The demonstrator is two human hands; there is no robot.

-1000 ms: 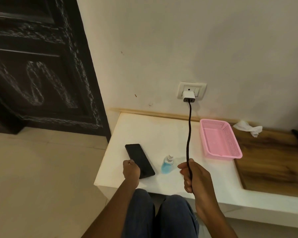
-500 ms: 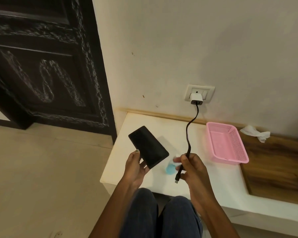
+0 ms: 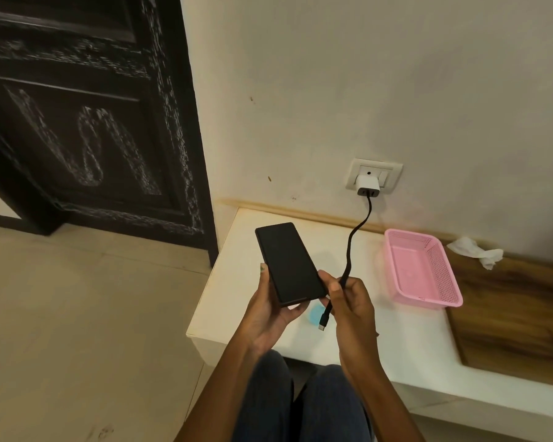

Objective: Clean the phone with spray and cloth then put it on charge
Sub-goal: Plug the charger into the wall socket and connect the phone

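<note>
The left hand (image 3: 268, 309) grips the phone (image 3: 289, 264) from below, thumb along its left edge and fingers curled under its near end; the phone is held above the near-left part of the white counter (image 3: 256, 311), screen up, with its far end tilted toward the wall. The right hand (image 3: 351, 306) pinches the black charging cable (image 3: 353, 242) near its free end, with the forefinger touching the phone's near-right corner. The cable's plug tip (image 3: 322, 327) hangs free just beside the phone's near end and is not inserted. The cable rises in a slack curve to the white charger (image 3: 368, 186) seated in the wall socket (image 3: 374, 175). The blue spray bottle (image 3: 315, 314) stands on the counter beneath the hands, mostly hidden. The pink basket (image 3: 423, 271) sits on the counter to the right, well apart from the hands, with bare counter surface between. A crumpled white cloth (image 3: 474, 252) lies at the far edge of the wooden surface (image 3: 517, 317), beyond the basket. The counter's left edge drops to open tiled floor (image 3: 87, 314); a dark carved door (image 3: 87, 122) stands at far left.
</note>
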